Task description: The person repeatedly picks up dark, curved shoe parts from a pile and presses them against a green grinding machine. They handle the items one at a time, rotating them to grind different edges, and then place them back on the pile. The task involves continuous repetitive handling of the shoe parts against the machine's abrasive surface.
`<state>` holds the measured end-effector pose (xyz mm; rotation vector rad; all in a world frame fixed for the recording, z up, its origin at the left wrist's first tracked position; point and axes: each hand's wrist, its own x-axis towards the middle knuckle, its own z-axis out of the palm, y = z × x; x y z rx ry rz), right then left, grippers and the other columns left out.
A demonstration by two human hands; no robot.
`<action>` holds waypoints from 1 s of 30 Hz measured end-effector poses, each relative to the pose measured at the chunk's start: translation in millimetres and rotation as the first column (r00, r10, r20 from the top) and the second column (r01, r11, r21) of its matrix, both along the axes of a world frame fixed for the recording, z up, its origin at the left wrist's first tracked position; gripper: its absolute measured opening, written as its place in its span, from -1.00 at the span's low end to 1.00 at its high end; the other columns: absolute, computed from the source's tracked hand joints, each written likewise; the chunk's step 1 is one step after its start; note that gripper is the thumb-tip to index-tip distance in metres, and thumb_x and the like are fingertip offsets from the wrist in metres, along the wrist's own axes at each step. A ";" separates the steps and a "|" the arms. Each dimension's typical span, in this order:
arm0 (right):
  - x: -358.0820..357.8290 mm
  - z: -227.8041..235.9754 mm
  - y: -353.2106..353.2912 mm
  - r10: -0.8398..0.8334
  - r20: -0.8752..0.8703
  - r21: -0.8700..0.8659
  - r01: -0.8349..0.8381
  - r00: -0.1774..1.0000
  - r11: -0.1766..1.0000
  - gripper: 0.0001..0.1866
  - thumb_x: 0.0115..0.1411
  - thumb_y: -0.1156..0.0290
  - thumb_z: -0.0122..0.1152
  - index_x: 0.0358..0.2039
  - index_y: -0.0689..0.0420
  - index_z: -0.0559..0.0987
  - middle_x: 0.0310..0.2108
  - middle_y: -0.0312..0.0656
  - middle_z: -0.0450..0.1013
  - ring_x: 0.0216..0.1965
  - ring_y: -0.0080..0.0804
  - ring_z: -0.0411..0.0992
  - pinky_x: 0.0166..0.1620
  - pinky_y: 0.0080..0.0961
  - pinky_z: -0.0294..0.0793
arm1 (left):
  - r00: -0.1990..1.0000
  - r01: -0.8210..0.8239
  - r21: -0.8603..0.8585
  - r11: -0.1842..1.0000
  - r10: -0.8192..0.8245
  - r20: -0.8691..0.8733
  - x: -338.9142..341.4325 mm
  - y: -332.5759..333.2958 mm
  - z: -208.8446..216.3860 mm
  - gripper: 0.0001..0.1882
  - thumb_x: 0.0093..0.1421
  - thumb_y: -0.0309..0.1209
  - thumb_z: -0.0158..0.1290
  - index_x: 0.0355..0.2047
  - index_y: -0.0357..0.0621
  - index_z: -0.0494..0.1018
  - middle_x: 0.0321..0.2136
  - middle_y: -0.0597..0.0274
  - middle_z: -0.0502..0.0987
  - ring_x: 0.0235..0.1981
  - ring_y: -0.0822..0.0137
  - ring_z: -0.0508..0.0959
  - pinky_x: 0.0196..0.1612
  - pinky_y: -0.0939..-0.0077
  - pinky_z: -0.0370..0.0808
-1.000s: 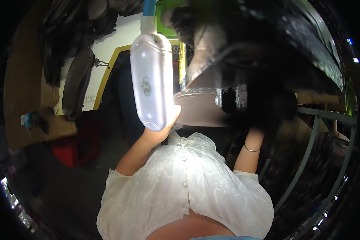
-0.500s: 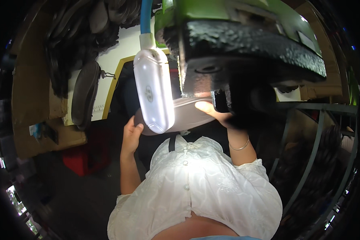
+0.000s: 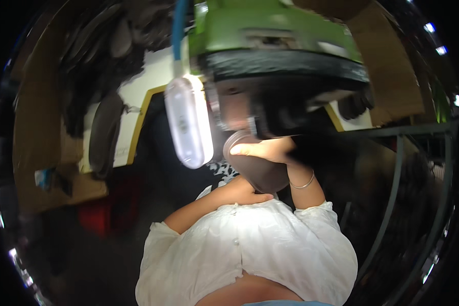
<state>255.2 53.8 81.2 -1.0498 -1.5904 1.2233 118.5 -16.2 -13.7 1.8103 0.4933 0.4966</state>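
A brown shoe sole slants below the head of a green and black machine, with its rounded far end close to the machine's lower parts. My right hand grips it from the right, thumb laid across the upper face and the other fingers hidden. At the near end, my left hand is closed on the sole's edge, close to my white shirt. Part of that hand is covered by the sole. A lit white lamp hangs left of the sole on a blue tube.
Another dark sole lies on the white, yellow-edged table at left. Behind it are many piled soles and a cardboard box. A red plastic object is low at left. A metal rack stands at right.
The sole has turned from lying crosswise to pointing toward me. My left hand has swung from the left end to the near end by my shirt. The view has shifted somewhat.
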 end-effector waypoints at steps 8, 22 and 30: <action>162.1 23.0 -16.3 -0.772 -0.563 0.163 0.955 0.297 0.248 -0.70 0.11 0.50 0.07 -0.11 0.19 0.38 -0.34 -0.17 0.43 -0.36 -0.53 0.44 -0.37 -0.70 0.45 | 0.907 -0.286 -0.193 0.939 0.200 -0.371 -30.3 28.2 4.4 -0.60 0.04 -0.32 0.09 -0.14 -0.31 0.41 -0.42 0.11 0.54 -0.44 0.38 0.53 -0.33 0.54 0.44; 345.6 -26.4 14.7 -0.926 -0.106 -0.350 0.858 0.362 0.375 -0.49 0.08 0.14 0.06 0.02 0.12 0.35 -0.07 -0.12 0.35 -0.09 -0.39 0.31 -0.01 -0.39 0.23 | 0.847 -0.517 -0.260 0.816 0.442 -0.295 -82.1 37.5 -9.2 -0.69 0.11 -0.41 0.05 -0.16 -0.32 0.39 -0.48 0.23 0.52 -0.47 0.53 0.47 -0.33 0.65 0.42; 314.2 -38.2 61.2 -0.687 -0.420 -0.587 0.399 0.593 0.704 -0.57 0.02 0.22 0.04 -0.13 0.20 0.41 -0.15 -0.11 0.39 -0.10 -0.23 0.33 -0.02 -0.19 0.27 | 0.798 -0.598 -0.280 0.751 0.523 -0.301 -103.9 42.5 -16.8 -0.70 0.14 -0.37 0.02 -0.14 -0.23 0.39 -0.44 0.29 0.46 -0.41 0.53 0.42 -0.28 0.68 0.38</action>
